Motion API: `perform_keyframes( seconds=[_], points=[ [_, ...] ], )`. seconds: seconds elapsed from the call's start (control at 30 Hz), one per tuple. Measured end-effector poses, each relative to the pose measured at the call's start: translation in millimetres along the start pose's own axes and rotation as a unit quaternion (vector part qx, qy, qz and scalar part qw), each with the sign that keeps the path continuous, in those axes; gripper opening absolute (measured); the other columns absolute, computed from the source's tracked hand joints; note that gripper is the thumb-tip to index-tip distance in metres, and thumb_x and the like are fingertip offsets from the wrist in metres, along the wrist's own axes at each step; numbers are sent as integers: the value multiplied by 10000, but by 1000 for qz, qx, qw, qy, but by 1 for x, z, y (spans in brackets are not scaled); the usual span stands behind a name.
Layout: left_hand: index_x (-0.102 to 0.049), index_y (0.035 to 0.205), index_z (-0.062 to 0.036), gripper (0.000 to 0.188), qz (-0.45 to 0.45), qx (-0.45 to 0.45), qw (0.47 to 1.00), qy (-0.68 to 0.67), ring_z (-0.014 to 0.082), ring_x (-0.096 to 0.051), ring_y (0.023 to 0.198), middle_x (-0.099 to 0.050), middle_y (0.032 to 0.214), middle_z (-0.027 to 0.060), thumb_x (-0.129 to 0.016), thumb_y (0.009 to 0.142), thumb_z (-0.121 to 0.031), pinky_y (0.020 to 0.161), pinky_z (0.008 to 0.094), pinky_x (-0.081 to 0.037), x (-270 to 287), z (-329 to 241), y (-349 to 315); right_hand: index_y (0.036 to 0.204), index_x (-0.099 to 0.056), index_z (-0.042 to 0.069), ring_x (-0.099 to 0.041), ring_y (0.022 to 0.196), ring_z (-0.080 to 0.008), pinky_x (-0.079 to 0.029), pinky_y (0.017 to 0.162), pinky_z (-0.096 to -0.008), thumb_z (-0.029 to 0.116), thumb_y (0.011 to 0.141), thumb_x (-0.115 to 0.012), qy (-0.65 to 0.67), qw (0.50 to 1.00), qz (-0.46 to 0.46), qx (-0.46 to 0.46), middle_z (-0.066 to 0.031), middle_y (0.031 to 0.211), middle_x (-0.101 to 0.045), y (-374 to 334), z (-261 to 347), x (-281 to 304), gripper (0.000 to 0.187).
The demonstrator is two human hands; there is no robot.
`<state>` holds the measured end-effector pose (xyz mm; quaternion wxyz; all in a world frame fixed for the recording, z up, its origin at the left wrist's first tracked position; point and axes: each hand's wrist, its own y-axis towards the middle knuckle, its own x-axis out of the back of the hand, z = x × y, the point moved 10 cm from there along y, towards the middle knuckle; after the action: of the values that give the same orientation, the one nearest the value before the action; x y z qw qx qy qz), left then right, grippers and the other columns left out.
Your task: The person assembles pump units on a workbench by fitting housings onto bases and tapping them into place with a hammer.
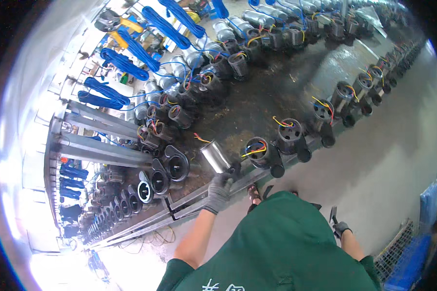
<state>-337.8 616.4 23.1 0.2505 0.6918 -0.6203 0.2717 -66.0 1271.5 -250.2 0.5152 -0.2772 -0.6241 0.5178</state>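
A grey glove covers my left hand [220,191], which is closed on the dark lower end of a pump motor at the table's near edge. The pump motor's shiny silver cylinder [215,156] lies tilted, with red and yellow wires [201,138] coming from its far end. Lower right, away from the table, my gloved right hand [343,227] is closed around a tool resembling a hammer [333,214]; its full shape is hard to make out. Just right of the silver cylinder stands a dark motor housing [257,151] with coloured wires.
More wired housings [290,135] line the table's near edge to the right. Black round pump casings [176,166] stand in a row at left. Silver motors [179,68] with bundled blue cables [165,26] fill the far side. A wire basket [394,247] stands at lower right.
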Motion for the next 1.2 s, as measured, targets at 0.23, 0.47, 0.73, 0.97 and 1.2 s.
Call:
perform_keyframes(
  seconds=[0.23,0.47,0.73,0.97,1.2],
  points=[
    [-669,1038,-25,203,90,90,983,134,160,-632,832,-708,924,59,-758,883,-123,784,336,-526,38,-3,93,832,-672,1,-585,488,-277,-429,427,-450,286,904,-715,-112,991,38,56,-138,654,-622,-11,12,-38,297],
    [-732,938,24,277,106,193,949,-226,134,-658,758,-709,836,39,-742,882,-247,670,332,-534,66,34,141,783,-679,5,-580,523,-255,-442,477,-435,410,935,-666,-230,970,72,42,-115,658,-622,8,-36,-74,433],
    [-672,1197,-114,403,51,23,959,277,399,-675,1044,-676,1168,197,-531,960,-407,929,496,-538,130,79,257,787,-679,5,-580,524,-253,-442,479,-434,416,936,-663,-236,970,44,33,-114,658,-621,-22,16,-38,437],
    [-381,1525,-134,716,-32,158,948,274,500,-504,1276,-417,1499,233,-522,957,-546,1003,611,-458,114,8,217,792,-679,5,-580,525,-252,-442,481,-434,421,937,-661,-233,971,43,44,-113,659,-620,-10,71,-54,440],
    [-313,1579,-175,1051,10,108,925,365,500,-269,1448,-203,1654,166,-667,761,-731,1151,655,-248,95,-36,171,796,-679,5,-580,526,-250,-442,482,-433,425,938,-658,-230,971,49,49,-113,659,-619,-14,107,-62,444]
  ],
)
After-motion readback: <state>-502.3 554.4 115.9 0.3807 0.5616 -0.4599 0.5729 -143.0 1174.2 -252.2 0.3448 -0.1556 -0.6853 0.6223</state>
